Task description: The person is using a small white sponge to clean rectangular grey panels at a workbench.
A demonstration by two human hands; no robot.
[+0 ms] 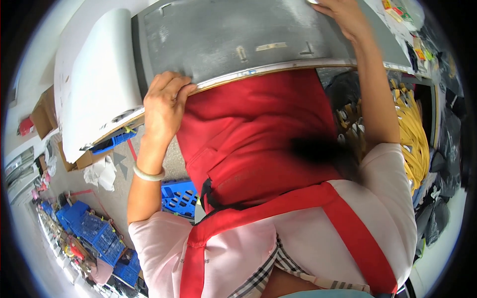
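Observation:
A worn dark grey mat (pixel 223 37) covers the worktop in front of me, with scuffs and bits of tape on it. My left hand (pixel 166 102) is closed at the mat's near left corner, its fingers curled against the worktop edge; whether something thin is pinched there is hidden. Farther off, my right hand (pixel 345 17) reaches over the mat at the top of the view. Its fingers are bent around a small white thing (pixel 313 1), mostly cut off by the picture's edge. To the left of the mat, a large white sheet (pixel 107 64) bulges up in a curl.
Yellow straps or strips (pixel 410 129) hang in a bundle below the worktop's right side. Blue crates (pixel 99 233) stand on the floor at the lower left, another blue basket (pixel 179 196) closer by. Cardboard boxes (pixel 44 111) and crumpled white paper (pixel 101 172) lie at the left.

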